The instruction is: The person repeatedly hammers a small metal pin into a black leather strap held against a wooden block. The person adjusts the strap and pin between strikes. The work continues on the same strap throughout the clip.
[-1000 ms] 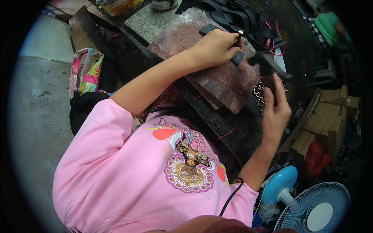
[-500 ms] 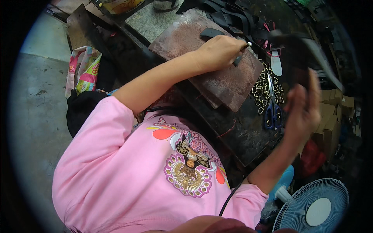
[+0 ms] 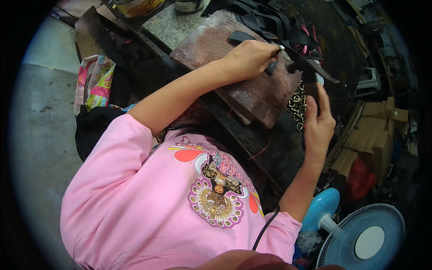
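Observation:
My left hand (image 3: 246, 58) is closed around a slim metal punch (image 3: 281, 47), whose shiny round end shows beyond my fingers. Beneath that hand lies a black strap (image 3: 240, 37), its other end showing past my knuckles. The strap rests on a worn reddish-brown slab (image 3: 198, 48). To the right, my right hand (image 3: 320, 128) grips a dark claw hammer (image 3: 311, 68) by its handle. The hammer's head is raised close to the punch, with a gap between them. My fingers hide the punch's lower end.
Brass-coloured metal rings (image 3: 297, 105) lie beside the slab on the dark bench (image 3: 252, 139). Black straps (image 3: 265, 20) are heaped at the back. Cardboard boxes (image 3: 360, 144) and a fan (image 3: 369, 243) stand at the right. A colourful bag (image 3: 96, 83) sits at the left.
My right hand has swung the hammer leftward, bringing its head near the punch. My right arm now covers the scissors seen before. My left hand has barely shifted.

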### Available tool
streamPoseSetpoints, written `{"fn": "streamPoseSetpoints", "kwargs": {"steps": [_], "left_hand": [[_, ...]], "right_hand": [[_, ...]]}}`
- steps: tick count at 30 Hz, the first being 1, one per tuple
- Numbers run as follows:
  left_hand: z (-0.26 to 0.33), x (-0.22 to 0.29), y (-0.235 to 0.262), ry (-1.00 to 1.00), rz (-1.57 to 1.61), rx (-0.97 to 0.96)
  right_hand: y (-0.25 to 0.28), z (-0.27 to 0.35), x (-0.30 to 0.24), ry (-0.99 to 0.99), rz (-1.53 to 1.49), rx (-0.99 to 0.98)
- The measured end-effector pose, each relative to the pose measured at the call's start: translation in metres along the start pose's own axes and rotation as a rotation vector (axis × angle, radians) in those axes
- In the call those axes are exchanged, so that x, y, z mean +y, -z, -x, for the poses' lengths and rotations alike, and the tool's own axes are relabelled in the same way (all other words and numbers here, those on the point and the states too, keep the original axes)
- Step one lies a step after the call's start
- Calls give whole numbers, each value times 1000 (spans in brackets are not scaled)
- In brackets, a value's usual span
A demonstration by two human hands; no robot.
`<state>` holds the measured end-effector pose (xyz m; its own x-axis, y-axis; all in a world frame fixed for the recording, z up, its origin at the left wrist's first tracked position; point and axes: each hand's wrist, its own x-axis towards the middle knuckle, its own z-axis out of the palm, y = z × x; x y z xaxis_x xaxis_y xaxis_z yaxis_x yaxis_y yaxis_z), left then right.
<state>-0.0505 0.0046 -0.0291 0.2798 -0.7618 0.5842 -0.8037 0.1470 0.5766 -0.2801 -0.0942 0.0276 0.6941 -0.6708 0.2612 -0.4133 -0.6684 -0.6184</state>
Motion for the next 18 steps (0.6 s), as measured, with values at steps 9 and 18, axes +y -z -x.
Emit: {"fn": "streamPoseSetpoints", "kwargs": {"steps": [9,18], "left_hand": [[2,-14,3,553,721,91],[8,-16,29,421,781,442]], "right_hand": [[-36,9,0,151,264,47],[-34,16,7,199,187,63]]}}
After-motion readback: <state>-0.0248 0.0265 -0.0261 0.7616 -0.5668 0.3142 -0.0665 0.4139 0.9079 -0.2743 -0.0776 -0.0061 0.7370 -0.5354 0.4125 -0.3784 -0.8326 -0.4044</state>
